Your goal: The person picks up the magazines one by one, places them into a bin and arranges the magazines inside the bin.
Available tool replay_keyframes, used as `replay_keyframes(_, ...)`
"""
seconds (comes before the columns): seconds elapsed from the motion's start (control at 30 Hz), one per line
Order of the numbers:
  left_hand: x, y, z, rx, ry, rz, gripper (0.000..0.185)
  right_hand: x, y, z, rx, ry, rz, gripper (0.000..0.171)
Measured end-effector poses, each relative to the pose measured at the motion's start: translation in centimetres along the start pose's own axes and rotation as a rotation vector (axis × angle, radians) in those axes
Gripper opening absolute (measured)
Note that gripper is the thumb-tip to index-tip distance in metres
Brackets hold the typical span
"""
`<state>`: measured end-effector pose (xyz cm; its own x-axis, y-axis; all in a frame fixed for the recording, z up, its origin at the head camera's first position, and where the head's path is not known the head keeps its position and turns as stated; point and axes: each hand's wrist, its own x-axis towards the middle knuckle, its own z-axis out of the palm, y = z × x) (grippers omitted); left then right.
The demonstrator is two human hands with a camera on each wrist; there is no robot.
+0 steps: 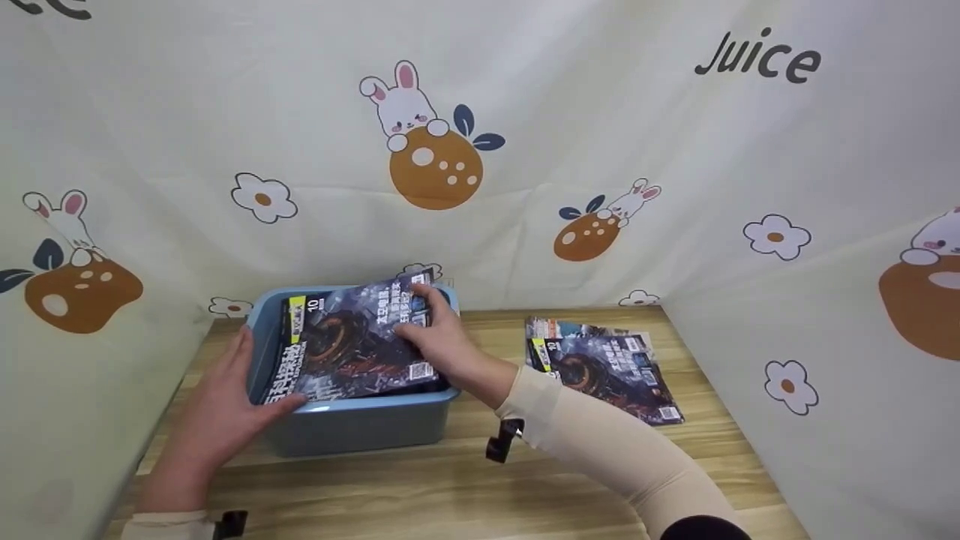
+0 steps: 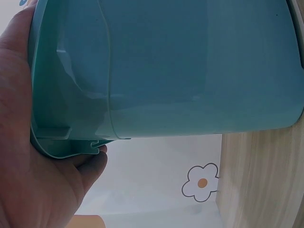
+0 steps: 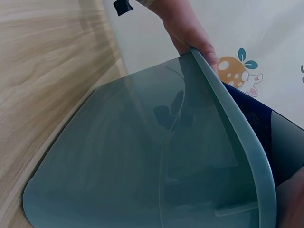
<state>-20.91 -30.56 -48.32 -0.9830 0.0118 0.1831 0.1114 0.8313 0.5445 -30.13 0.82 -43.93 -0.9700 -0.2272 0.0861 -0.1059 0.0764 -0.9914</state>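
A blue plastic bin (image 1: pixel 360 427) stands on the wooden table, with a dark-covered magazine (image 1: pixel 352 337) lying aslant in its mouth. The magazine's far right corner sticks up past the back rim. My left hand (image 1: pixel 217 405) holds the bin at its front left corner, thumb along the front rim; in the left wrist view its fingers (image 2: pixel 92 168) bend round the rim. At the magazine's right side, my right hand (image 1: pixel 446 341) grips the edge, thumb on the cover. From the right wrist, a dark blue strip of magazine (image 3: pixel 254 114) shows beyond the rim.
Right of the bin, a small pile of magazines (image 1: pixel 607 375) lies on the table (image 1: pixel 525 487), the top one with the same cover. A printed cloth (image 1: pixel 517 150) with rabbits and oranges hangs close behind the bin and along both sides.
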Motion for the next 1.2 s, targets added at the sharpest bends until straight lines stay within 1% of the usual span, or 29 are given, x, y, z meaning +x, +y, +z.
replay_keyframes(0.13,0.0,0.1,-0.1,0.002,-0.014,-0.014,0.141,-0.1,-0.2,0.0,0.038,0.005,-0.005,0.068)
replay_keyframes(0.27,0.0,0.0,-0.1,0.001,-0.016,-0.015,0.14,-0.2,-0.5,-0.3,0.049,0.057,-0.04,0.054)
replay_keyframes(0.47,0.0,-0.1,0.0,-0.01,-0.014,-0.003,0.14,-0.4,-0.9,-1.9,0.074,0.094,-0.088,0.031)
replay_keyframes(0.6,0.1,-0.2,0.1,-0.004,-0.016,-0.003,0.14,-0.5,-0.7,-3.5,0.063,0.099,-0.087,0.031)
replay_keyframes(0.7,0.1,-0.2,0.1,0.005,-0.018,-0.006,0.14,-0.6,-0.2,-5.1,0.078,0.085,-0.066,0.034)
replay_keyframes(0.8,0.1,-0.2,0.0,0.009,-0.014,-0.002,0.14,-0.6,0.5,-6.9,0.099,0.07,-0.041,0.029)
replay_keyframes(0.87,0.1,-0.2,0.0,0.008,-0.01,0.003,0.14,-0.7,1.1,-8.3,0.094,0.06,-0.033,0.024)
replay_keyframes(0.93,0.1,-0.1,0.0,0.009,-0.008,0.004,0.139,-0.9,1.8,-10.0,0.059,0.048,-0.032,0.022)
replay_keyframes(1.03,0.1,-0.1,0.0,0.013,-0.009,0.003,0.139,-1.2,3.2,-12.8,-0.031,0.033,-0.046,0.021)
replay_keyframes(1.13,0.0,-0.1,0.0,0.016,-0.004,0.005,0.139,-1.6,4.8,-15.7,-0.131,0.048,-0.054,0.022)
replay_keyframes(1.2,-0.1,-0.1,-0.1,0.016,-0.001,0.003,0.139,-1.9,6.1,-17.6,-0.176,0.077,-0.048,0.025)
